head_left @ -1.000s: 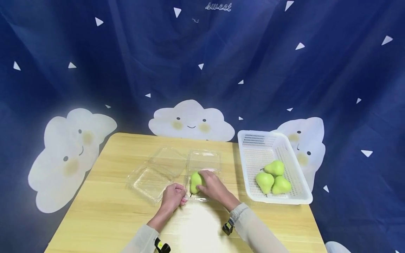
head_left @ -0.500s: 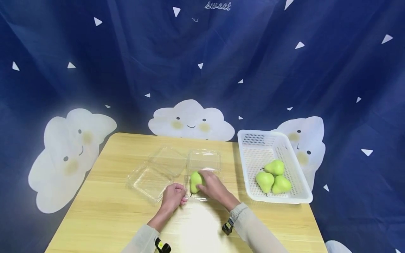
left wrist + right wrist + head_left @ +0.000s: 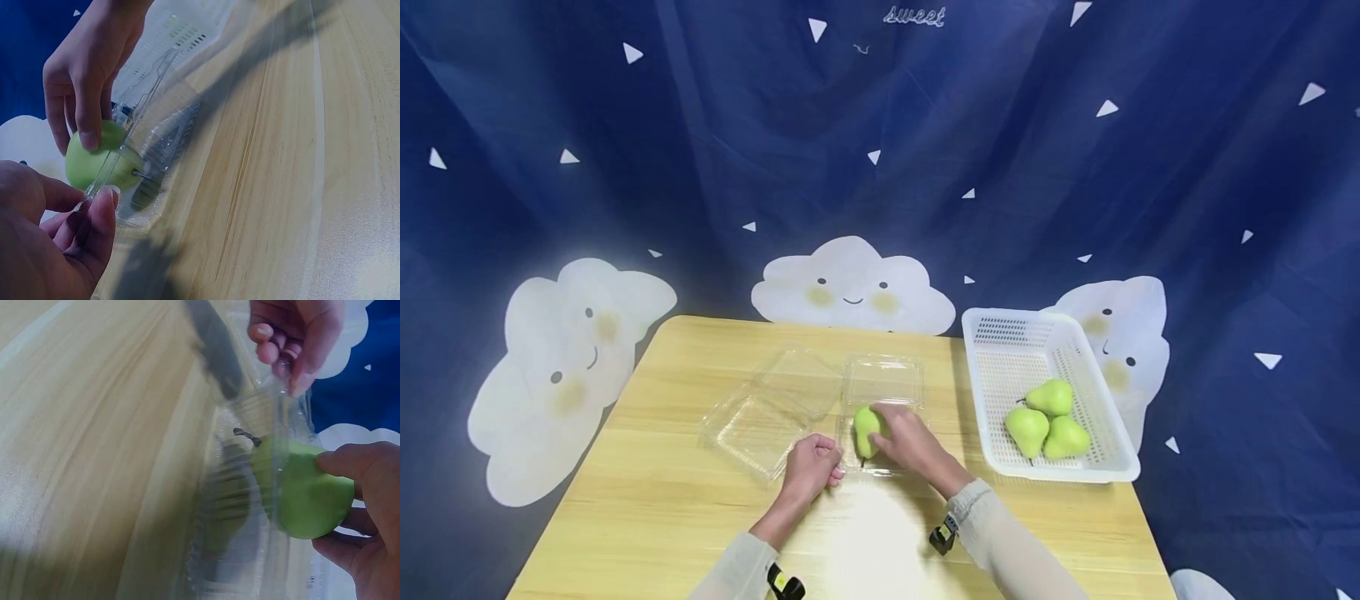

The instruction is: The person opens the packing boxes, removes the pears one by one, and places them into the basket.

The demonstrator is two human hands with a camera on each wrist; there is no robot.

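Note:
My right hand [image 3: 906, 437] grips a green pear [image 3: 867, 431], thumb on one side and fingers on the other. The pear is in the near half of a clear plastic clamshell box [image 3: 886, 377], whose lid lies folded back on the far side. In the right wrist view the pear [image 3: 306, 490] shows its dark stem toward the left hand. My left hand [image 3: 811, 467] pinches the box's near-left rim between thumb and fingers, plainly seen in the left wrist view, where the clear rim [image 3: 112, 164] passes in front of the pear.
On the right stands a white perforated basket [image 3: 1011, 367] with three green pears [image 3: 1051, 421] in its near part. A second clear clamshell box [image 3: 760, 433] lies unfolded at the left. Behind the wooden table [image 3: 647, 467] hangs a dark blue curtain [image 3: 850, 108] with clouds.
The pear in my right hand has turned and shifted slightly to the right, its stem now pointing more toward me. The left hand keeps its place on the box rim.

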